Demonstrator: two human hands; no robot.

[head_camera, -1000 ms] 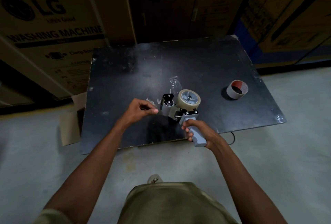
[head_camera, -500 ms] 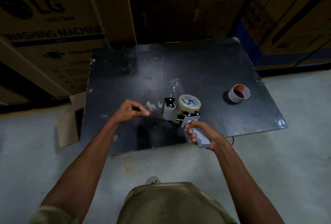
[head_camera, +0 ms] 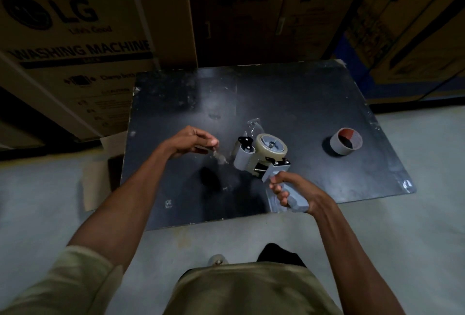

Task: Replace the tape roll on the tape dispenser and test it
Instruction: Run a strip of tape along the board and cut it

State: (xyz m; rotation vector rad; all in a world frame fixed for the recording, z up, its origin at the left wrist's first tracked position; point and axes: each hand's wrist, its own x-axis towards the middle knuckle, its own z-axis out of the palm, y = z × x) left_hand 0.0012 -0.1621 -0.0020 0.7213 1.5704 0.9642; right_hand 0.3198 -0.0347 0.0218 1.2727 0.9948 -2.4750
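Observation:
My right hand [head_camera: 294, 192] grips the grey handle of the tape dispenser [head_camera: 254, 161], held just above the black board [head_camera: 289, 103]. A clear tape roll [head_camera: 271, 147] sits on the dispenser's hub. To the left, my left hand [head_camera: 193, 142] pinches the free end of the clear tape strip [head_camera: 220, 157], which stretches from the dispenser's front towards my fingers. A nearly empty roll core [head_camera: 346, 142], grey outside and reddish inside, lies on the board at the right, apart from both hands.
Large cardboard boxes [head_camera: 75, 37] stand behind and to the left of the board. A crumpled bit of clear film [head_camera: 254, 126] lies just behind the dispenser. Grey concrete floor [head_camera: 402, 239] surrounds the board; a cardboard flap [head_camera: 110, 143] lies at its left edge.
My left hand has moved left, away from the dispenser, drawing the tape strip out longer. My right hand keeps its grip on the handle.

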